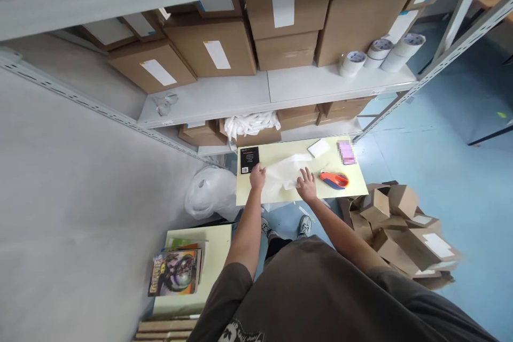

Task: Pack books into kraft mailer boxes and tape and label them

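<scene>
A thin, translucent white plastic sheet or bag lies crumpled on the pale yellow board; I cannot tell which it is. My left hand is closed on its left edge, fingers pinched. My right hand rests at its right side, fingers apart and bent, thumb by the film. Just beyond my left hand is a black book or box with a barcode. Orange and blue scissors lie right of my right hand. Farther back are a small white block and a blurred pink pack.
A grey metal shelf ahead bears cardboard boxes and tape rolls. White plastic sits lower down. Opened cartons pile up on the right floor. Left are a white plastic bundle and stacked illustrated books.
</scene>
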The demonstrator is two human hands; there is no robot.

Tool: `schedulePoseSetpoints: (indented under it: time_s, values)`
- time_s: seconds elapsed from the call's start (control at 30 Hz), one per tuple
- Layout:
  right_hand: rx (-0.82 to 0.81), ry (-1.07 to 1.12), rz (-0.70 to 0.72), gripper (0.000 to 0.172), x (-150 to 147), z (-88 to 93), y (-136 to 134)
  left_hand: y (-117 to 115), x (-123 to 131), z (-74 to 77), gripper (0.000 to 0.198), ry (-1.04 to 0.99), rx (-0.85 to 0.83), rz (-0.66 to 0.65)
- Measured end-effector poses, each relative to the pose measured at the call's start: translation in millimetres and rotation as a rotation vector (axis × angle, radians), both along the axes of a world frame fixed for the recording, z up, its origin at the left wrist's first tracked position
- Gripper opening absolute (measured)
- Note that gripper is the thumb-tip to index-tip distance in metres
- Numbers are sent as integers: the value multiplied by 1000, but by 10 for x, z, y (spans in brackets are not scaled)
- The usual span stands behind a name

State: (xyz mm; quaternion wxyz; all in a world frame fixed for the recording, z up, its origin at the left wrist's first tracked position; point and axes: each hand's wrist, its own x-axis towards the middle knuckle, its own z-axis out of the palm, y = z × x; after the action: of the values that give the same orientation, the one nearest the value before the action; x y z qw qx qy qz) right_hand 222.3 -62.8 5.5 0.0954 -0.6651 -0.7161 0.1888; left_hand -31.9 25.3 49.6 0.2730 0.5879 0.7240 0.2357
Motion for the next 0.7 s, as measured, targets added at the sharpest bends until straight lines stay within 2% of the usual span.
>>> schedulePoseSetpoints:
  time_s: [0.1, 0.2, 0.27, 0.37, 0.5, 0.6, 0.7]
  values:
    - [-65, -28, 40, 44, -90, -104, 175, -47, 69, 64, 43, 116, 120, -8]
    - [-175, -69, 44, 48, -234, -251, 326, -223, 140, 4, 35, 154, 103, -132]
    - [-272, -78, 42, 52, -316, -363, 388, -367, 176, -125, 32, 165, 65, -188]
    - [-445, -74, 38, 58, -396, -512, 400, -532, 206, -391, 38, 184, 51, -167]
    - [-572, -73, 65, 55, -474, -610, 299, -568, 210, -720, 42, 92, -21, -217]
    - [-600, -59, 114, 76, -533, -620, 224, -519, 157, -910, 48, 65, -154, -247]
    - [-623, -39, 89, 97, -584, -606, 213, -476, 30, -1051, 66, 106, -294, -253]
